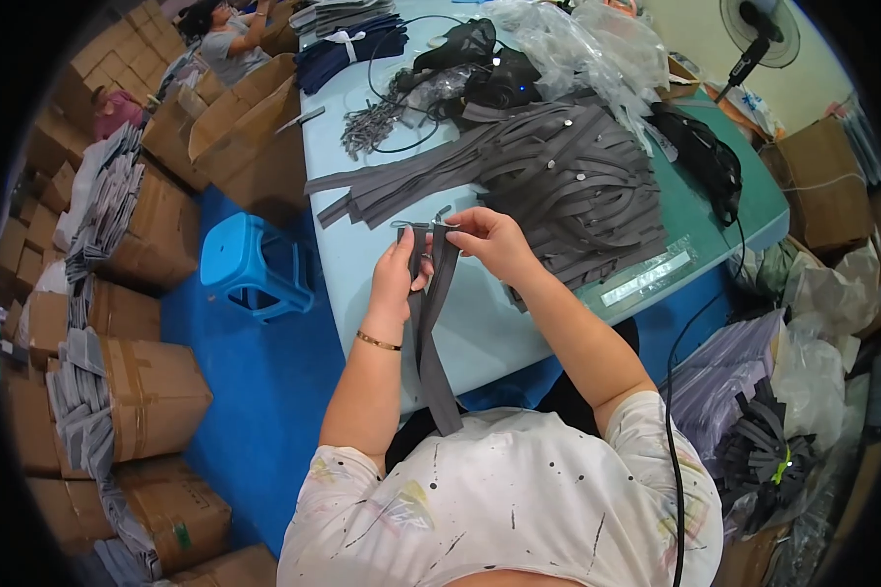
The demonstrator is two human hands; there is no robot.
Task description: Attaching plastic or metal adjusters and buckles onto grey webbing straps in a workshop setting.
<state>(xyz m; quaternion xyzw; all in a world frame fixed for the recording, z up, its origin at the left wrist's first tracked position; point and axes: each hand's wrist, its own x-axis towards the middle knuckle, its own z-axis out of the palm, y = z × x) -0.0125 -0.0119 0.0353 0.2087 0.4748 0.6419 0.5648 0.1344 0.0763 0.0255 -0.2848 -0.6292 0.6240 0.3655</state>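
Observation:
A long dark grey zipper strip hangs from both hands, its lower end reaching down against my shirt. My left hand is closed around its upper part, with the tape between thumb and fingers. Close by, my right hand pinches the top end, where a small grey looped zipper pull sticks up. Exactly how the pull sits on the tape is too small to tell. Just beyond the hands, a large heap of similar grey strips lies on the table. Small grey pulls are bunched farther back.
Dark blue folded bundles, clear plastic bags and a black bag lie on the table. A blue stool stands left, near stacked cartons. A black cable runs down at right. Two other people are at far left.

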